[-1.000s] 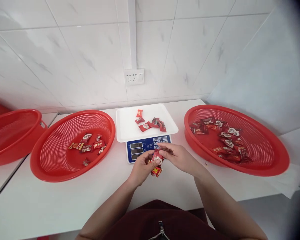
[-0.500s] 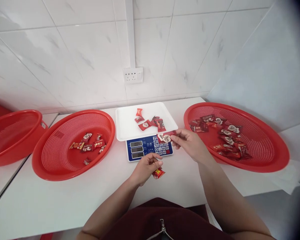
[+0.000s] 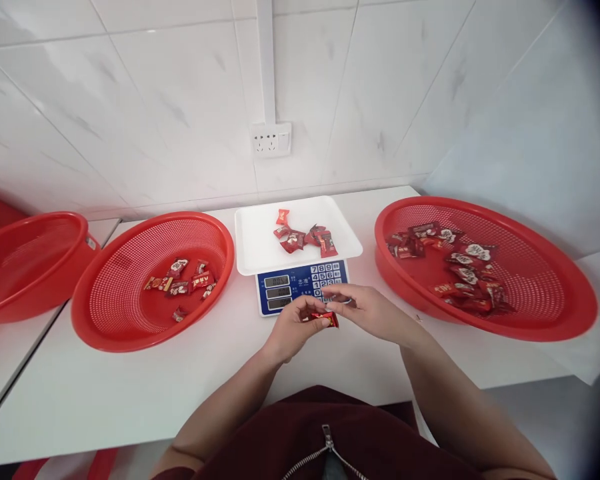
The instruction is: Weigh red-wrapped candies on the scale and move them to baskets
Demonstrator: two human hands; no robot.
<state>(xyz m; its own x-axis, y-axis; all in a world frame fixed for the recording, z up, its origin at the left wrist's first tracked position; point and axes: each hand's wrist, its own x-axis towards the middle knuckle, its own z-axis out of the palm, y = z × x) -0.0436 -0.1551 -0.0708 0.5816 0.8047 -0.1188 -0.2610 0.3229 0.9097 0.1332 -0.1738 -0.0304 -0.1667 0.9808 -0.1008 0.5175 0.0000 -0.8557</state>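
Note:
My left hand [image 3: 294, 327] is closed on a small red candy packet [image 3: 327, 319], held low in front of the scale's keypad. Beside it, my right hand [image 3: 373, 310] has its fingers extended and apart around the packet's right end, with nothing visibly gripped; whether it touches the packet I cannot tell. Behind both hands stands a blue digital scale [image 3: 305, 275], its lower keys partly covered by my fingers. On its white tray [image 3: 255, 247] lie several red wrapped candies [image 3: 293, 241].
A red perforated basket [image 3: 95, 313] with several candies stands to the left. On the right, a larger red basket [image 3: 555, 300] holds more candies. Another red basket [image 3: 35, 273] sits at far left. Behind the table, a tiled wall carries a power socket [image 3: 271, 141].
The long red-and-white packet has left my right hand, which moved down toward my left hand. The candies in the middle of the tray look rearranged. My left hand has risen slightly with its packet.

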